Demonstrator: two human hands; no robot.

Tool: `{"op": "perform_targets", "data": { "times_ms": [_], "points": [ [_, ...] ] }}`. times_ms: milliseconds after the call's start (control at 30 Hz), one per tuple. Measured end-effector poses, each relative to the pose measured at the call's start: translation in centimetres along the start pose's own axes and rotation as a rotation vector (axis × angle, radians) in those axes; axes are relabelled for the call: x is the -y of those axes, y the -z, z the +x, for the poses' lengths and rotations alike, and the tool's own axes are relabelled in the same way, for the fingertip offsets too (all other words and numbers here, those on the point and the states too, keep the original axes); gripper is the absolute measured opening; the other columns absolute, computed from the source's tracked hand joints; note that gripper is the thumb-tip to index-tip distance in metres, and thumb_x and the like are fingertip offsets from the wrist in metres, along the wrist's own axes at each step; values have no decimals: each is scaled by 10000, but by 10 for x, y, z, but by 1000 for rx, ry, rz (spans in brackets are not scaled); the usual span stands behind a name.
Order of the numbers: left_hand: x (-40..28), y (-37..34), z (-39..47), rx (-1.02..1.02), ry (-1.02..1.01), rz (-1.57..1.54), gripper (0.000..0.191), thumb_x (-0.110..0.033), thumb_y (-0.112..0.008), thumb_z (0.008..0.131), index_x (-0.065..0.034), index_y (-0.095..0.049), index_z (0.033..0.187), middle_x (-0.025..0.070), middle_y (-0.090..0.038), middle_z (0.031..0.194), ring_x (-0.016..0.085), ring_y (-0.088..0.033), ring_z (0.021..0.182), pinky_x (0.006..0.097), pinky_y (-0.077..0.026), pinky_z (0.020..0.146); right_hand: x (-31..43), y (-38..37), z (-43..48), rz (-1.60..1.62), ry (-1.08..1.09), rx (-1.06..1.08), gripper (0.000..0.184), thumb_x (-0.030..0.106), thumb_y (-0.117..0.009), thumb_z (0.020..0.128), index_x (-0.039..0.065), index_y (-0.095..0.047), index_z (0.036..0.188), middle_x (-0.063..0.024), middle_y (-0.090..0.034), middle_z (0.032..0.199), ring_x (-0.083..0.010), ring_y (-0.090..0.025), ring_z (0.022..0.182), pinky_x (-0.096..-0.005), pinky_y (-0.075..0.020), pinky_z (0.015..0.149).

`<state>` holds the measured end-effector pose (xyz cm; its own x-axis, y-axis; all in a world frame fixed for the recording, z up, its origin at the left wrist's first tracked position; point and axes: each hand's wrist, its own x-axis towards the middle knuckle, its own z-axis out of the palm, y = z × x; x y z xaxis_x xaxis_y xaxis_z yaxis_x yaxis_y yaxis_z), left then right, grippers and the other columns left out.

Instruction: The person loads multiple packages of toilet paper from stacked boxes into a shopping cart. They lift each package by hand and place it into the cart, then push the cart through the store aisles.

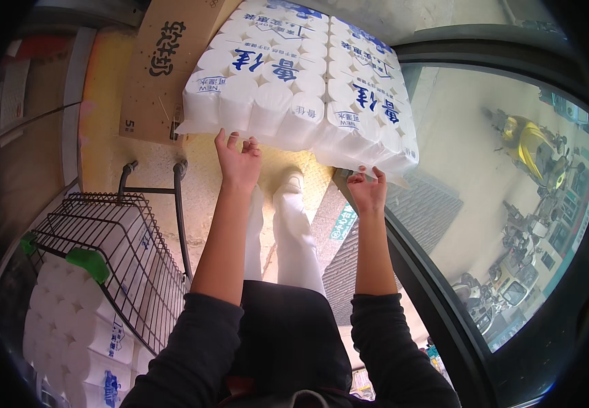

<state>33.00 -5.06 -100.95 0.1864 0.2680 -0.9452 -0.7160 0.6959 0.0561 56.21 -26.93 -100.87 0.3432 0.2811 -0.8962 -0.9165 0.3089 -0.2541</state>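
Two plastic-wrapped packs of white toilet paper rolls lie side by side ahead of me, a left pack (264,66) and a right pack (371,97), both bearing blue writing. My left hand (241,155) is at the near lower edge of the left pack, palm up, its fingertips on the clear wrapper. At the near edge of the right pack, my right hand (368,188) has curled fingers pinching the wrapper's loose edge. What the packs rest on is hidden.
A brown cardboard box (154,71) stands left of the packs. At lower left is a wire shopping cart (136,255) holding more toilet paper packs (65,316). A glass pane with a dark frame (437,285) runs along the right; parked scooters (529,148) show through it.
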Motion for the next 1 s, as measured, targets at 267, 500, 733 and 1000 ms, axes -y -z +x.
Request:
{"op": "perform_targets", "data": {
  "times_ms": [267,500,733,1000],
  "points": [
    [-19,-270,-56,447,24,-20,518,-323,-650,823,-72,-417,1212,115,-337,1036,261,-472,986,340,-457,825,173,-256,-20,-24,160,146,388,167,-647,797,105,-418,1103,-175,-510,1096,-251,-466,904,-392,-380,789],
    [-26,-295,0,651,-175,221,378,-264,-592,868,-24,-461,1129,137,-355,1147,304,-506,1073,357,-444,902,214,-316,51,-221,302,281,375,101,-598,802,106,-397,1119,-148,-539,1045,-215,-461,829,-343,-417,747],
    [-40,-230,-34,476,-257,549,453,-274,-562,899,-47,-437,1269,135,-432,1248,281,-508,1185,362,-422,968,220,-283,48,-351,159,323,219,173,-553,877,77,-436,1037,-163,-584,969,-223,-470,801,-344,-421,715],
    [-55,25,-171,257,-266,776,426,-339,-492,950,-64,-490,1276,78,-561,1192,206,-553,1127,326,-407,941,244,-282,40,-617,237,217,186,195,-566,916,82,-419,897,-164,-618,834,-203,-508,641,-310,-422,576]
  ]
}}
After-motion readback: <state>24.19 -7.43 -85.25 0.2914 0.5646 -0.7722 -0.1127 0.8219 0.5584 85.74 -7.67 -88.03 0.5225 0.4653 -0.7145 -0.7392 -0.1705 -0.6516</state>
